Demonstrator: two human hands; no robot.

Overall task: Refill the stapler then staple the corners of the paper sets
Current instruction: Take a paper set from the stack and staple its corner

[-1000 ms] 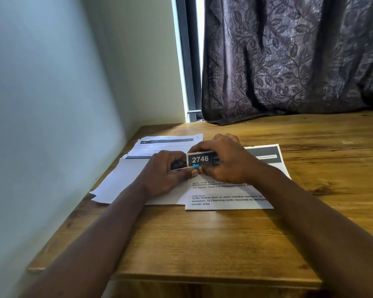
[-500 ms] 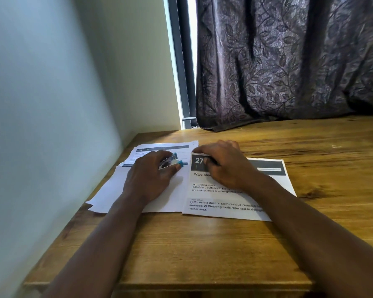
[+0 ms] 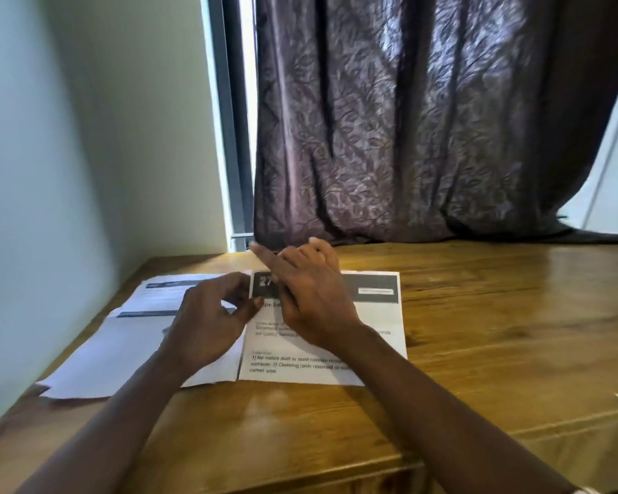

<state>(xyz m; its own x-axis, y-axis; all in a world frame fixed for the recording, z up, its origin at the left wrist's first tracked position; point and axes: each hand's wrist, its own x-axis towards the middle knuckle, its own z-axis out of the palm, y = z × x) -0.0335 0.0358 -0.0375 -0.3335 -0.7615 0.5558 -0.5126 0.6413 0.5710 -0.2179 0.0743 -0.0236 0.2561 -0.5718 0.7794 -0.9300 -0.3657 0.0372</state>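
A printed paper set (image 3: 375,317) with a dark header band lies flat on the wooden table (image 3: 496,351). My left hand (image 3: 209,317) sits at the set's top-left corner, fingers curled, fingertips pinching the paper's edge. My right hand (image 3: 309,290) hovers over the header with its fingers straight, the index finger pointing up and left. No stapler is plainly visible; a small grey shape (image 3: 165,329) peeks out left of my left wrist, too blurred to identify.
More white sheets (image 3: 104,358) and another printed set (image 3: 165,295) lie fanned to the left, next to the pale wall (image 3: 50,208). A dark patterned curtain (image 3: 425,137) hangs to the table's far edge. The near table edge runs just below my forearms.
My right hand lifted off the paper and straightened its fingers. My left hand moved right to the paper's corner, and the blue-tipped stapler it held is out of sight. The view tilted upward.
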